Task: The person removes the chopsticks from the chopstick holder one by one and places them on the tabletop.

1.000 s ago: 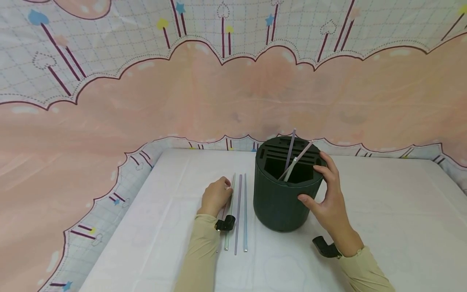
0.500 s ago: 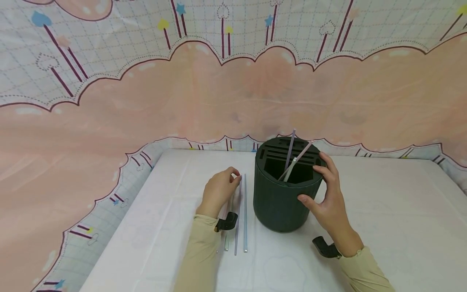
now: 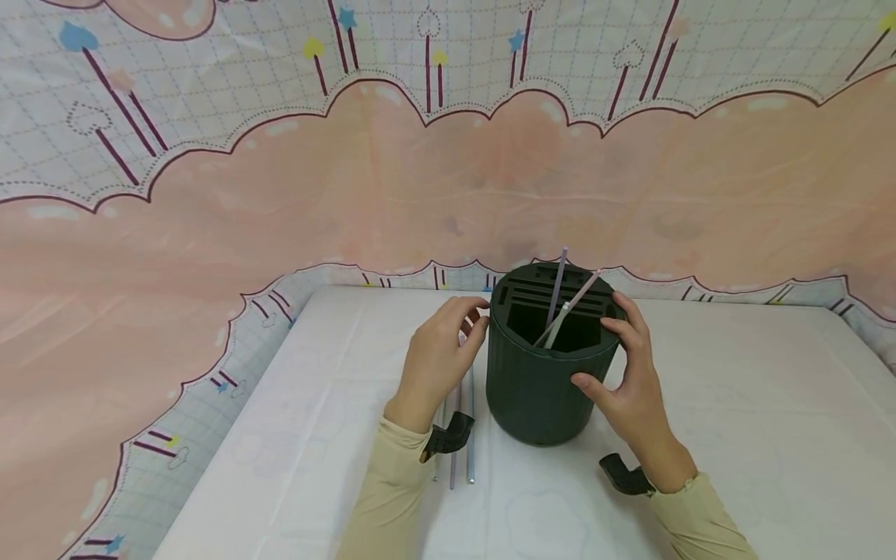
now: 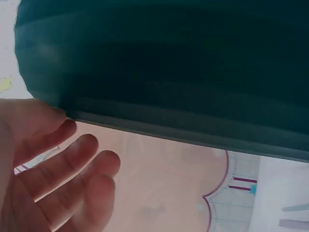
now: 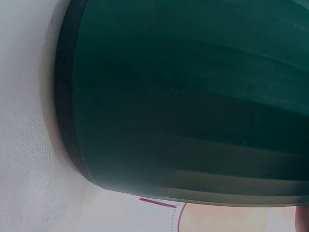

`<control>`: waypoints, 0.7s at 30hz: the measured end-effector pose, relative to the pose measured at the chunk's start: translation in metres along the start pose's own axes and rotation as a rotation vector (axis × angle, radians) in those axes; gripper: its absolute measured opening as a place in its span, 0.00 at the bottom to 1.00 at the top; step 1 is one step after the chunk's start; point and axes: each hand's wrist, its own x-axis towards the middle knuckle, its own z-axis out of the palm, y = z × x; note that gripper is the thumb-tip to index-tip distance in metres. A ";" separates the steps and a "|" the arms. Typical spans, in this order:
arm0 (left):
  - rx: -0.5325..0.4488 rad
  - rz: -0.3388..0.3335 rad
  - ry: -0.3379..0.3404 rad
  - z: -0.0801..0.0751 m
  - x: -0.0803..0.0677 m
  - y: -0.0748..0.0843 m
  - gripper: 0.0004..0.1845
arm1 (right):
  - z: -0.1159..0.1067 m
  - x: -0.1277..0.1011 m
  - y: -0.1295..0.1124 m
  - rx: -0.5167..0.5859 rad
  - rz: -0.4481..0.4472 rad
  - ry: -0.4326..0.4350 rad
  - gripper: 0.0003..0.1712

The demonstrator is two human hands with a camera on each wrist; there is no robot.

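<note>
The dark green holder [image 3: 537, 373] stands upright, mouth up. The right hand [image 3: 633, 377] cups its side; the left hand [image 3: 441, 358], fingers loosely spread, seemingly holds nothing.

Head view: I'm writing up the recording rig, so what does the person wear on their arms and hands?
Both hands are bare: no gloves or rings show on the left hand or the right hand. Each arm wears a long beige fabric sleeve ending at the wrist. A small black curved plastic mount sits at the left wrist, and a matching one at the right. No cables are visible.
</note>
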 end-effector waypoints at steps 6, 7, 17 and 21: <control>-0.054 0.061 0.057 -0.007 0.001 0.012 0.11 | 0.000 0.005 -0.019 0.003 -0.018 0.007 0.45; -0.066 0.072 0.060 -0.008 0.002 0.014 0.11 | -0.001 0.006 -0.022 0.004 -0.020 0.009 0.44; -0.103 0.151 0.050 -0.011 0.001 0.027 0.12 | -0.001 0.007 -0.031 0.011 -0.016 0.008 0.44; -0.050 0.179 0.024 -0.008 0.001 0.035 0.13 | -0.001 0.007 -0.031 0.007 -0.021 0.006 0.44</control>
